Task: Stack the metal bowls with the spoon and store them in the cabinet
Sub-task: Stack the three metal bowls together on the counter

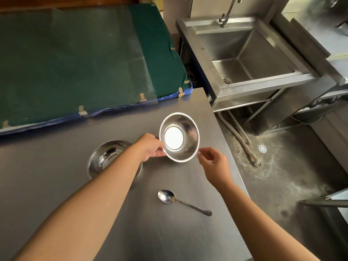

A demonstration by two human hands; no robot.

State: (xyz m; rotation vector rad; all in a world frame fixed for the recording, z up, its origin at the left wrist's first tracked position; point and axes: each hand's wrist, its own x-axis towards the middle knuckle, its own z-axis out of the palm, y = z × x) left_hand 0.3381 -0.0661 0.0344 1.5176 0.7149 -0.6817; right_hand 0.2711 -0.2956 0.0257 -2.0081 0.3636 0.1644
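Nearest, low in the centre of the frame, the spoon [180,201] lies untouched on the steel counter [56,176], handle running toward lower right. Above it, the left hand [150,147] pinches the small bowl [179,137] at its left rim; the right hand [213,162], fingers loosely curled, sits just beside the lower-right rim. The large bowl [107,157] rests left of centre, under the left forearm, so the stacking move goes leftward.

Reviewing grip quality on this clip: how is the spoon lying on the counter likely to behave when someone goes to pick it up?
The spoon looks like polished metal, so probably rigid and a bit slippery. It lies flat on the smooth steel counter, so it may skate rather than lift unless pinched at the thin handle. Its rounded bowl end may let it rock or pivot when nudged.
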